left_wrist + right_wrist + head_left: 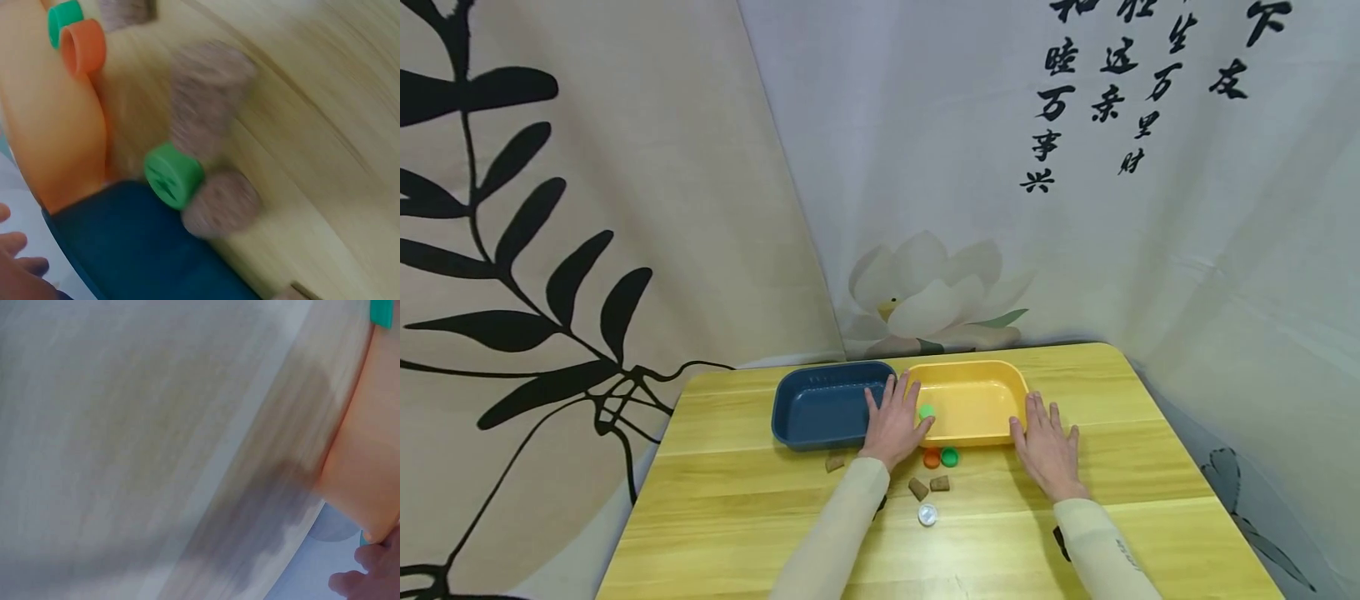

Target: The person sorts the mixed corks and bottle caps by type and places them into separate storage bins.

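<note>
My left hand [895,423] is spread palm down where the blue tray [786,442] and the yellow tray [973,442] meet, with nothing gripped. A light green cap [927,412] shows between its thumb and index finger, over the yellow tray's left end. My right hand [1048,450] lies at the yellow tray's right end, fingers extended, thumb by the rim. In front of the yellow tray sit an orange bottle cap [932,458] and a green bottle cap [950,457]. The left wrist view shows another green cap [173,176] between two blurred corks [209,94], beside the blue tray.
Nearer on the wooden table [1150,517] are two corks, one tilted cork [917,489] and another cork [939,483], with a silvery cap [927,514] closer still. A further cork [835,462] lies before the blue tray. A printed curtain [1075,275] hangs behind the table.
</note>
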`<state>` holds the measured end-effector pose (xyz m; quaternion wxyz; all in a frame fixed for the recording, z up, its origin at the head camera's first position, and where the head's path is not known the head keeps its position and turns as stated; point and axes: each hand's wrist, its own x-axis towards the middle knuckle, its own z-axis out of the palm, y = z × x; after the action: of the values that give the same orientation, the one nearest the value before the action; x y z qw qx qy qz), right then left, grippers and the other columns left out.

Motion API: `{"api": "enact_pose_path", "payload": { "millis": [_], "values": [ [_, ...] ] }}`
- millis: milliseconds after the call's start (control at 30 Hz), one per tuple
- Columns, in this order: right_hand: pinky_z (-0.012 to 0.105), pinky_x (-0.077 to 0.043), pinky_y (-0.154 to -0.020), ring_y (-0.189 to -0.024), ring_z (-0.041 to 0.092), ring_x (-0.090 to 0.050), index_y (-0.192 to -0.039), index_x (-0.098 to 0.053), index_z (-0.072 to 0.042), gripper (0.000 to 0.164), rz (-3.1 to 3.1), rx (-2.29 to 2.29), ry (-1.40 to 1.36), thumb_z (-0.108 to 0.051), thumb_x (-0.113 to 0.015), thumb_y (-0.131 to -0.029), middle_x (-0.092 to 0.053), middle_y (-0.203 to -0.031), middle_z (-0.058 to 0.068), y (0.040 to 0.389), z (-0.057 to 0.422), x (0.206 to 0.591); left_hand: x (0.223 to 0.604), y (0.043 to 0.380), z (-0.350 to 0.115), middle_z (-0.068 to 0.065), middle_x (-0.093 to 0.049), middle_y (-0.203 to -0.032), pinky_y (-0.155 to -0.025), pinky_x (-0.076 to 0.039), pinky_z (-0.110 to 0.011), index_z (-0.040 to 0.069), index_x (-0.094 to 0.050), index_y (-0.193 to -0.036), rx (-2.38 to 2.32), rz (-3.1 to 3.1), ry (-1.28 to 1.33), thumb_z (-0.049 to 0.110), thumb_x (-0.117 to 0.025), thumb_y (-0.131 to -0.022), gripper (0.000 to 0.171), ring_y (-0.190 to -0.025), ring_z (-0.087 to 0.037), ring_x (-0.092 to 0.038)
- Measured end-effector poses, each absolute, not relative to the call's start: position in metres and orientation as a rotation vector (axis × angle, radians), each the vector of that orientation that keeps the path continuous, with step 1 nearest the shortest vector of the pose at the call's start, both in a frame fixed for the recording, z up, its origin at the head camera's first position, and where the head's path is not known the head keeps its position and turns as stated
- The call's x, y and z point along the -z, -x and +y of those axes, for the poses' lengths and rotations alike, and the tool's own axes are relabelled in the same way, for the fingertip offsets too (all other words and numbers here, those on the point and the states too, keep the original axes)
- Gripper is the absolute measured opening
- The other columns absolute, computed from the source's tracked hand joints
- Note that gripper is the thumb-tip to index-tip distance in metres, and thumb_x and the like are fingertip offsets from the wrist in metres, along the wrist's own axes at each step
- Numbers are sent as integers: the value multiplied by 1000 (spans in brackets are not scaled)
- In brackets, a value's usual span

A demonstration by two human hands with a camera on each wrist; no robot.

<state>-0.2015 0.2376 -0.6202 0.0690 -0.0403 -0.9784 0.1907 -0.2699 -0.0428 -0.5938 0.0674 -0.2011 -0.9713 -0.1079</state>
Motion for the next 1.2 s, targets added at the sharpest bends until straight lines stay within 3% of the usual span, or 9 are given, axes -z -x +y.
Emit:
{"api": "enact_pose_path", "payload": {
  "millis": [200,467,700,1200],
  "values": [
    [84,-10,-109,-152,52,-16,-163,-20,3,74,-2955,-581,112,-51,-22,-112,-19,-169,22,200,239,618,595,258,-66,-13,-21,-171,-115,-13,-78,15,-34,-163,342,-2910,608,64,-52,-101,81,-156,-40,-18],
    [84,-10,-108,-151,55,-17,-162,-24,2,74,-2912,-578,95,-52,-24,-112,-19,-169,23,196,240,618,598,240,-95,-11,-19,-172,-114,-11,-79,16,-32,-164,344,-2934,566,68,-50,-99,85,-157,-40,-16],
    [82,-16,-110,-151,54,-20,-160,-32,2,70,-2776,-599,-37,-48,-37,-111,-25,-166,25,181,217,608,601,218,-117,-12,-24,-170,-112,-16,-81,15,-38,-162,396,-2890,517,64,-56,-99,82,-154,-43,-23],
    [74,-29,-111,-151,44,-30,-153,-48,-5,67,-2712,-497,-352,-49,-57,-103,-39,-163,16,134,153,609,614,173,-154,-12,-26,-169,-111,-16,-81,12,-40,-160,505,-2855,436,59,-62,-97,81,-155,-42,-21]
  ]
}}
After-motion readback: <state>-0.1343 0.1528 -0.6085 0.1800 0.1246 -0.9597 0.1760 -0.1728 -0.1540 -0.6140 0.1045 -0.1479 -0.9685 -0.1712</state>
